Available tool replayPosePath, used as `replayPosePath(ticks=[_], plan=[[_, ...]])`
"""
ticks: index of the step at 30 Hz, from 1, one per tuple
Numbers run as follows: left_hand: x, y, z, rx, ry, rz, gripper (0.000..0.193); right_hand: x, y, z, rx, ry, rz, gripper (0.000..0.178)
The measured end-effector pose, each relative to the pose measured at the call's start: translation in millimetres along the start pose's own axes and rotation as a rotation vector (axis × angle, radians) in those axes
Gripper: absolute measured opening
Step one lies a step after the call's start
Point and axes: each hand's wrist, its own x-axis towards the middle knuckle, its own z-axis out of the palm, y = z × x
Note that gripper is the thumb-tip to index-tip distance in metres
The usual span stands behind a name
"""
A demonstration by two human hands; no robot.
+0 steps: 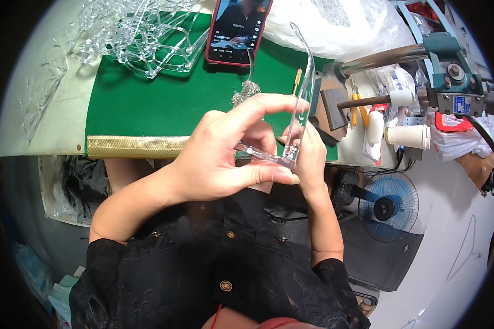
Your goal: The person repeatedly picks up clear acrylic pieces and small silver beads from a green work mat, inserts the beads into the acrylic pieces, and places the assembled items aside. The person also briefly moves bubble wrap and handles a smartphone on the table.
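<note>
Green matting (159,109) covers the middle of a pale worktable (66,129), and a gold textured strip (134,147) runs along its near edge. Just above this edge, in front of the person's black short-sleeved top (186,268), is a clear, colourless plastic eyeglass frame (306,77), one long temple pointing up and away to its curved tip. The left hand (214,151) holds it: the index finger reaches across to the temple, while the thumb presses along the lower corner, so that the frame is pinched between them. The right hand (311,159) is just behind the temple, partly hidden by it; its fingers look curled, but I cannot tell what they grip.

Beyond the hands, a small heap of silvery metal bits (246,93) lies on the mat, with a slim brass-coloured rod (297,81) to its right. At the far left sits a tangled pile of clear plastic frames (148,41), near a lit phone in a red case (239,33). Yellow-handled pliers (360,109) and a white cup (409,137) are on the right, below a teal and steel bench tool (450,71).
</note>
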Motion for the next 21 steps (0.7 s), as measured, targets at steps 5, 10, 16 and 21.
replayPosePath(ticks=[5,10,16,21], plan=[[0.1,-0.6,5.4,0.024,0.008,0.024,0.076,-1.0,-4.3,0.3,0.077,0.001,0.101,0.011],[2.8,4.1,14.9,0.042,-0.020,-0.027,0.074,10.4,-13.7,-33.6,0.753,0.128,-0.019,0.011],[3.5,0.9,23.3,0.078,-0.049,-0.035,0.071,18.1,-53.8,-52.1,0.639,0.282,-0.358,0.024],[3.0,-2.6,24.3,0.120,-0.050,0.008,0.072,17.2,-53.0,-49.3,0.613,0.294,-0.335,0.025]])
